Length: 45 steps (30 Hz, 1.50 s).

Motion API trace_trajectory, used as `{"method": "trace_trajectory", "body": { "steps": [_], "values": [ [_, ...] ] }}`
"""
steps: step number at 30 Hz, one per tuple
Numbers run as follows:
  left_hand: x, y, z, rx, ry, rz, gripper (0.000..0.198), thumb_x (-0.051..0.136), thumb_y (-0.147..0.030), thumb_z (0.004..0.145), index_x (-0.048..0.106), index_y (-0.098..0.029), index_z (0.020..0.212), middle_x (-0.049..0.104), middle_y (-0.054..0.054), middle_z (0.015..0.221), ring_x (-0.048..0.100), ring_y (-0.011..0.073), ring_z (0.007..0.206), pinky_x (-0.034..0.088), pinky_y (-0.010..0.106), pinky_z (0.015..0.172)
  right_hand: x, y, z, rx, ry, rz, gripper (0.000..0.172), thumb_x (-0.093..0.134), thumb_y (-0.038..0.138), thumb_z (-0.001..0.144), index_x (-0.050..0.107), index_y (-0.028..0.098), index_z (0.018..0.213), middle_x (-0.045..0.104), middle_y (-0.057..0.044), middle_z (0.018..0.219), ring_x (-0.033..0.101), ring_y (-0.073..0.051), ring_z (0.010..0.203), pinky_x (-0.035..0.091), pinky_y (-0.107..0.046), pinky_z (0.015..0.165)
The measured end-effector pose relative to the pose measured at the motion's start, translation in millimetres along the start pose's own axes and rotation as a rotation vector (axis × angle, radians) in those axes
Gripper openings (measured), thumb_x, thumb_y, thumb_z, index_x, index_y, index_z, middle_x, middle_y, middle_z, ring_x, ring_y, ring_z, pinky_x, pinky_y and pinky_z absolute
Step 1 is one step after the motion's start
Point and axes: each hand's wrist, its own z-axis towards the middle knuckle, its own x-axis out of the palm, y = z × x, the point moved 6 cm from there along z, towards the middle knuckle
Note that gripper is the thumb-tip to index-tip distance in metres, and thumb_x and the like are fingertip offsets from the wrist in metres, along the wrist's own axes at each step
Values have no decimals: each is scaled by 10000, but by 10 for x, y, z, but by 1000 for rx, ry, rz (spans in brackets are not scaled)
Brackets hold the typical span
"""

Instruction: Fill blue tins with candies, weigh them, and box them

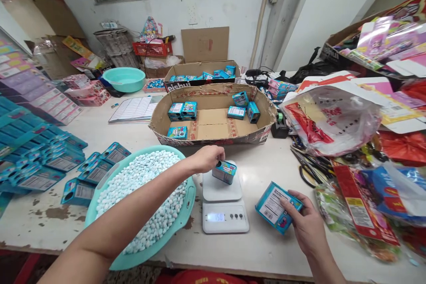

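Observation:
A white digital scale stands in front of me, its display showing about 150. On its platform sits a small blue printed box with a round hole at one end. Over that hole my left hand is pinched, and what its fingers hold, if anything, is hidden. To the right of the scale, my right hand grips another blue box, tilted with its white label facing up. Left of the scale is a turquoise basin full of small pale blue-white pieces, under my left forearm.
An open cardboard tray behind the scale holds several blue boxes. Another carton of boxes stands behind it. Stacked blue boxes fill the left. Scissors and plastic bags crowd the right. A turquoise bowl sits farther back.

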Motion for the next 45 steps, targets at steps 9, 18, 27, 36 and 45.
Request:
{"method": "trace_trajectory", "body": {
  "steps": [9,18,27,36,45],
  "values": [
    [36,-112,-31,119,-6,334,238,445,-50,716,572,-184,867,554,57,897,521,174,763,331,269,608,-7,-37,-2,-1,8,-20,679,846,456,454,558,195,1011,675,-24,795,629,-198,673,549,-271,553],
    [-133,-67,-94,85,-176,213,267,439,-60,723,605,-194,884,615,36,897,547,174,821,372,264,676,-40,-32,-4,-16,-2,-25,685,852,456,447,563,184,1005,670,-25,792,625,-193,680,541,-269,564],
    [-308,97,-335,-25,-176,86,179,519,-231,782,614,-200,930,649,14,861,562,173,794,381,263,683,-22,-7,-30,-84,10,-67,661,848,455,474,571,189,1011,656,-20,823,614,-177,706,531,-270,610],
    [85,4,-149,119,-5,237,548,609,-317,749,466,-195,1264,506,98,1239,456,252,1109,383,330,879,-32,103,-138,-135,-16,-61,656,852,436,467,561,192,1002,639,-8,814,597,-164,720,518,-247,613],
    [189,52,-206,62,-106,203,291,571,-232,759,554,-194,1047,592,70,1040,576,216,928,428,298,766,-21,117,-193,-161,-59,-122,821,838,476,445,532,187,1151,639,-22,889,598,-173,762,516,-263,651]
  ]
}}
